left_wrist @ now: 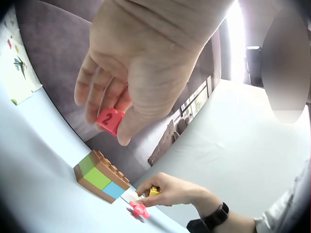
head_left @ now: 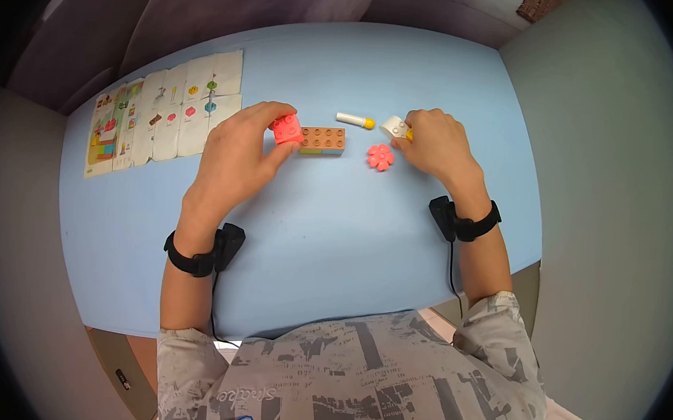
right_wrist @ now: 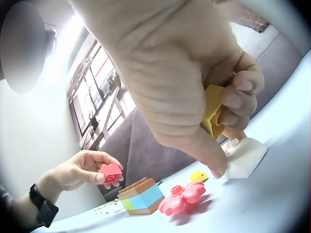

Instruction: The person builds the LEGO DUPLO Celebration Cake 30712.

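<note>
My left hand (head_left: 235, 156) pinches a pinkish-red toy brick (head_left: 287, 129) between thumb and fingers, held above the table; a "2" shows on its side in the left wrist view. Just right of it stands a stack of building bricks (head_left: 323, 139), brown at top and bottom with green and blue between. In the curled fingers of my right hand (head_left: 440, 145) sits a yellow brick (right_wrist: 212, 110). That hand's thumb and index fingertip are at a white curved brick (right_wrist: 245, 158) on the table. A pink flower piece (head_left: 381, 158) lies left of the right hand.
A white stick with a yellow tip (head_left: 354, 121) lies behind the flower. An unfolded picture instruction sheet (head_left: 164, 112) is spread at the left of the blue table (head_left: 335, 233). Grey panels (head_left: 611, 190) stand at the sides, and a dark cushioned surface (head_left: 241, 12) is behind.
</note>
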Action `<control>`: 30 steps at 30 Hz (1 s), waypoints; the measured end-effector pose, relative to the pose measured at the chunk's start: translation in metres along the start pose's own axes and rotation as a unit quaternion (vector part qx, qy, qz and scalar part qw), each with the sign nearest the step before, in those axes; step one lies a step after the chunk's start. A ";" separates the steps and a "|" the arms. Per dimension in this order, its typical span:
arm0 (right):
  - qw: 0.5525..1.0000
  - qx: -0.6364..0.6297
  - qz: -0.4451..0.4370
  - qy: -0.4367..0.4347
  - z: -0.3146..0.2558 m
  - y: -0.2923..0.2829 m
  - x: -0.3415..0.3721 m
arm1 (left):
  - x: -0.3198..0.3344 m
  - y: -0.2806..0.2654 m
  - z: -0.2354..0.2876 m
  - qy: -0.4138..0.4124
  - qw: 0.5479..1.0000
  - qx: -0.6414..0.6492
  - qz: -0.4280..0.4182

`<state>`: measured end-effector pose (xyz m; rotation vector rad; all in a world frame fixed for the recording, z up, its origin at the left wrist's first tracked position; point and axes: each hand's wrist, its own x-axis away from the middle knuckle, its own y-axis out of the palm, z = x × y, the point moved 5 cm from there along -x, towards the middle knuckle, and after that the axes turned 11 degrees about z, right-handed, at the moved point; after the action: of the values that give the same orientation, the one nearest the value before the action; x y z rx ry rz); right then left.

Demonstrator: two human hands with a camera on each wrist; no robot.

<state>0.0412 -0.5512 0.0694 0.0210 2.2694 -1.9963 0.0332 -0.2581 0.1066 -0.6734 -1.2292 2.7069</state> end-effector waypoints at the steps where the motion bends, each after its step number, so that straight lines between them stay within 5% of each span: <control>1: 1.000 -0.001 0.018 0.006 -0.001 -0.004 0.000 | 0.000 0.000 0.000 -0.003 1.000 0.000 0.002; 6: 0.985 -0.124 0.108 -0.051 -0.041 -0.051 0.000 | 0.000 -0.006 0.000 0.011 0.999 -0.008 0.033; 9: 0.959 -0.158 0.134 -0.191 -0.078 -0.047 0.005 | -0.002 -0.005 0.002 0.018 0.999 -0.003 0.034; 13: 0.963 -0.128 0.077 -0.224 -0.102 -0.028 -0.006 | 0.000 -0.009 0.005 0.004 1.000 0.006 0.026; 30: 0.966 -0.126 0.027 -0.225 -0.105 -0.015 -0.008 | -0.001 -0.002 0.012 0.016 1.000 0.027 0.003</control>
<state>0.0395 -0.4486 0.0975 -0.3538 2.1653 -1.4807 0.0287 -0.2657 0.1154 -0.7133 -1.1448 2.7121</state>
